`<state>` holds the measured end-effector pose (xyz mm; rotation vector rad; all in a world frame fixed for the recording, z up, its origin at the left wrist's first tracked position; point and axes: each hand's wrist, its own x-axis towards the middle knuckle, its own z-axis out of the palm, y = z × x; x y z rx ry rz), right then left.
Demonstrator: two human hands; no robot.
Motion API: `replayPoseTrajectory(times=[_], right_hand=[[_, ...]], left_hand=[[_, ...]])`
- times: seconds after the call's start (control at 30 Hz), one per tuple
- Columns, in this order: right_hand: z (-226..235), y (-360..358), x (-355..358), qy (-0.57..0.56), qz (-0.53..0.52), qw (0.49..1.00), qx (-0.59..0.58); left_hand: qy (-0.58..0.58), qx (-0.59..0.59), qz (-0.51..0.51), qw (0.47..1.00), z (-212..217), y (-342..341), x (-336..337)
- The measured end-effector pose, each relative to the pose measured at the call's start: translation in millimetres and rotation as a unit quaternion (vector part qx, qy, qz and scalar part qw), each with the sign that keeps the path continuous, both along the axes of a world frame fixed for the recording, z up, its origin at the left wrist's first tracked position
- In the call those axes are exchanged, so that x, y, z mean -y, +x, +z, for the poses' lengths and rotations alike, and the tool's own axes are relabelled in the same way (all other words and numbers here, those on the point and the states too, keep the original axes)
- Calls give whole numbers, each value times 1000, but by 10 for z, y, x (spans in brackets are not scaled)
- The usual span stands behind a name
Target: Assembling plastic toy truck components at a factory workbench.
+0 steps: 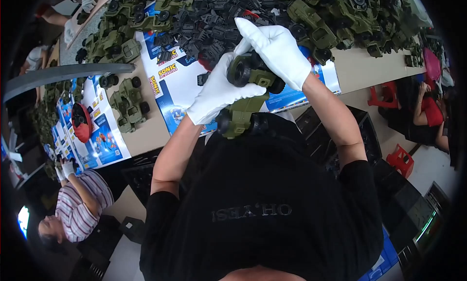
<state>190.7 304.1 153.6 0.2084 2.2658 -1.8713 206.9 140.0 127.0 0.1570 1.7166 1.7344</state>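
An olive-green toy military truck (245,108) with black wheels is held up in front of my chest, over the table's near edge. My left hand (216,89), in a white glove, is closed round its left side by a wheel. My right hand (281,50), also gloved in white, presses against the truck's far end, its index finger stretched out to the left and the other fingers curled down. Whatever small part may sit under the right fingers is hidden. Just beyond both hands lies a heap of small black plastic parts (199,21).
More green toy trucks (318,26) are heaped at the far right, and others (129,103) stand at left. Printed blue-and-white sheets (172,81) cover the cardboard tabletop. A grey curved bar (68,77) juts in from the left. Co-workers (80,203) sit nearby; red stools (401,160) stand at right.
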Motion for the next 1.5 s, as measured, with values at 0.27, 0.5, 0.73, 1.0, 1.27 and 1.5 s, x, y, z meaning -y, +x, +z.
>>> replayPoseTrajectory(times=[0.27,0.5,0.73,1.0,1.27,1.5], right_hand=[[230,316,-377,233,268,886,-299],[334,308,-396,253,342,830,-361],[248,326,-467,172,349,847,-361],[107,275,-60,68,188,978,66],[115,399,-11,158,250,955,-12],[141,467,46,68,175,981,39]], left_hand=[[167,-2,42,985,-49,182,127],[185,-13,14,983,-77,278,117],[134,-43,18,990,-104,372,103],[12,-140,-1,990,-82,431,63],[-50,-131,-33,990,49,537,59],[48,-92,-23,994,-2,498,153]])
